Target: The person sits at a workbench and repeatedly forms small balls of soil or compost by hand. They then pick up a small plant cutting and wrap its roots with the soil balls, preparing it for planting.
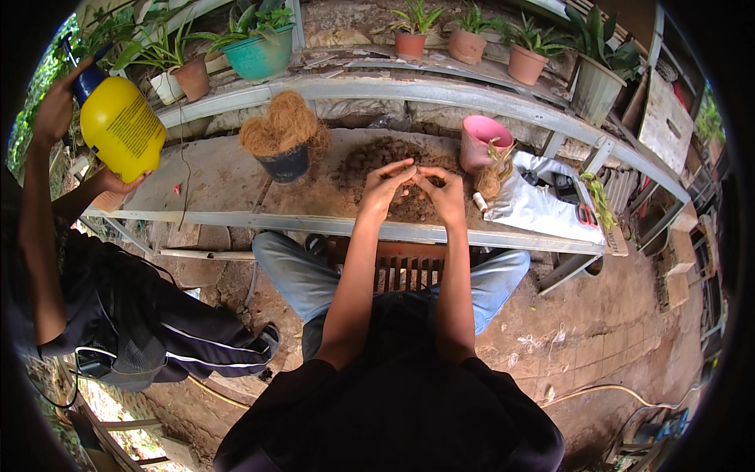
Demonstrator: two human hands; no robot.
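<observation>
Over a patch of dark loose soil (358, 167) on the bench, my left hand (384, 191) and my right hand (444, 197) meet at the fingertips. Both are pinched closed around the same spot, and whatever sits between them is too small to name. To their left stands a dark pot (285, 165) heaped with brown coconut fibre (275, 130). A pink pot (476, 143) is just beyond my right hand. Beside it lies a plant with a fibrous root ball (489, 182), close to a small white bottle (480, 202).
On the bench's right, a white plastic sheet (523, 206) bears red-handled scissors (586, 215) and black items. Potted plants line a shelf behind, including a teal pot (259, 55). At left, another person holds a yellow spray bottle (122, 126). A hose (605, 389) crosses the floor.
</observation>
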